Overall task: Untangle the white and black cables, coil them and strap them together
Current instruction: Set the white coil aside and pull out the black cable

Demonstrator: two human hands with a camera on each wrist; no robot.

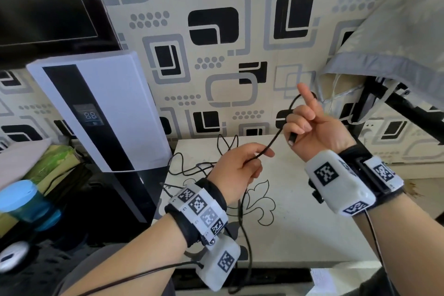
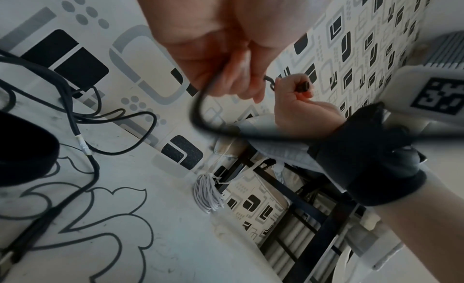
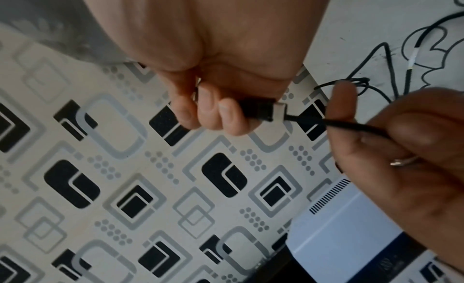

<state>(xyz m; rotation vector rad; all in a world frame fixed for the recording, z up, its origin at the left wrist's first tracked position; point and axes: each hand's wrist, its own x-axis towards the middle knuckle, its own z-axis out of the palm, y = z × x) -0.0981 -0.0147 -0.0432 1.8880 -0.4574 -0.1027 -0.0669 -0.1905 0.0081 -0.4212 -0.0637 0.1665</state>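
Now your right hand (image 1: 310, 127) grips the black cable (image 1: 276, 138) by its plug (image 3: 258, 108); your left hand (image 1: 237, 168) pinches its thin cord above the bench (image 1: 300, 223).

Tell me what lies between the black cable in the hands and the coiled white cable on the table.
Nothing visible does. The thin black cable runs between left hand and right hand; the coiled white cable bundle lies apart on bare white table, near the wall.
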